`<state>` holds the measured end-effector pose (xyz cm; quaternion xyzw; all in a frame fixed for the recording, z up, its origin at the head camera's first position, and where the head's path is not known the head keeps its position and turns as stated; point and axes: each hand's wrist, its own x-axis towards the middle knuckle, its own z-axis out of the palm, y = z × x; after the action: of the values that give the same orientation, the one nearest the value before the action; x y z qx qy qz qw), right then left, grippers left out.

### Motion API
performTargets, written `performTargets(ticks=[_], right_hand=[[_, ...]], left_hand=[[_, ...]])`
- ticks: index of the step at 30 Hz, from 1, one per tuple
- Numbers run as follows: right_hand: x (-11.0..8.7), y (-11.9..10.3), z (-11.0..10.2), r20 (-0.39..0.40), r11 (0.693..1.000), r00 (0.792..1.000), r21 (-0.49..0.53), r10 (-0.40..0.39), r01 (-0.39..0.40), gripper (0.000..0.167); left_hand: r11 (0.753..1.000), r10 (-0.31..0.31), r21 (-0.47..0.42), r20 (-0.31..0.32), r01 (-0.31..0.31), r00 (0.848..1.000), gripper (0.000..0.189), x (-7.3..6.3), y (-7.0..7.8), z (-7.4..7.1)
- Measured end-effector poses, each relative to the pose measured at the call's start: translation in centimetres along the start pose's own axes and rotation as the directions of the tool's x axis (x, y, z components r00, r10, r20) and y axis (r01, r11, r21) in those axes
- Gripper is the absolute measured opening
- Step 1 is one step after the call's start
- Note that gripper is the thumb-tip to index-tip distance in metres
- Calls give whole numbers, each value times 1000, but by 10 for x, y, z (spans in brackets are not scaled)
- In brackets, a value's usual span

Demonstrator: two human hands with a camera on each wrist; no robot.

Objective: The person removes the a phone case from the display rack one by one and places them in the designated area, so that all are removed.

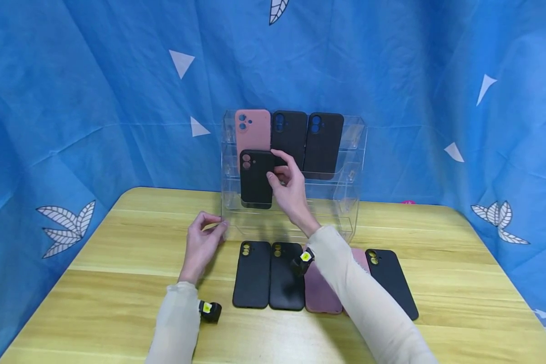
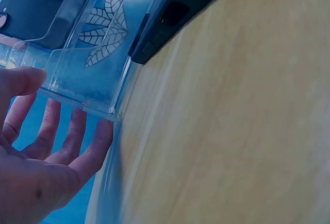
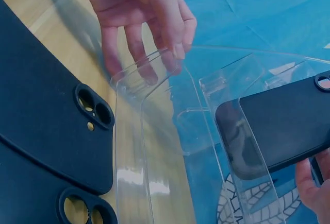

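My right hand [image 1: 292, 191] pinches a black phone case [image 1: 257, 184] by its right edge, thumb in front. The case stands upright at the left of the middle tier of a clear display rack [image 1: 296, 230]. Its lower end is behind that tier's transparent lip in the right wrist view. My left hand [image 1: 201, 248] holds the rack's lower left corner, thumb on one side and fingers on the other. On the top tier stand a pink phone case [image 1: 254, 126], partly covered by the held one, and two black cases, one [image 1: 325, 144] at the right.
In front of the rack, a row of cases lies on the wooden table [image 1: 118, 283]: black ones [image 1: 251, 275] at the left, pink ones [image 1: 320, 288] partly under my right sleeve, and a black one [image 1: 393, 283] at the right. A blue curtain [image 1: 414, 76] hangs behind.
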<state>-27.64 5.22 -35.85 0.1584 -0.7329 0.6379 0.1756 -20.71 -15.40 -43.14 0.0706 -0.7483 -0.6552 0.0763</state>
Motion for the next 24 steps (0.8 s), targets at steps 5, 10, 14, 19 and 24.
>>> performTargets(ticks=[5,10,14,19,24], right_hand=[[1,-2,1,-13,1000,1000,-5,-5,5,49],[3,-4,-2,-16,998,998,4,-61,61,48],[7,-10,-6,-34,995,994,25,-100,101,48],[7,-17,-12,-18,996,997,31,-81,82,51],[2,-17,-18,29,999,999,23,-31,31,53]], left_hand=[[1000,-8,-5,3,8,1000,22,0,0,1],[1000,-4,-6,0,4,1000,21,1,-2,1],[1000,12,2,-7,-12,1000,19,2,-4,1],[1000,2,-11,2,-2,1000,21,1,-2,1],[1000,-5,-14,6,6,1000,22,1,-1,1]])
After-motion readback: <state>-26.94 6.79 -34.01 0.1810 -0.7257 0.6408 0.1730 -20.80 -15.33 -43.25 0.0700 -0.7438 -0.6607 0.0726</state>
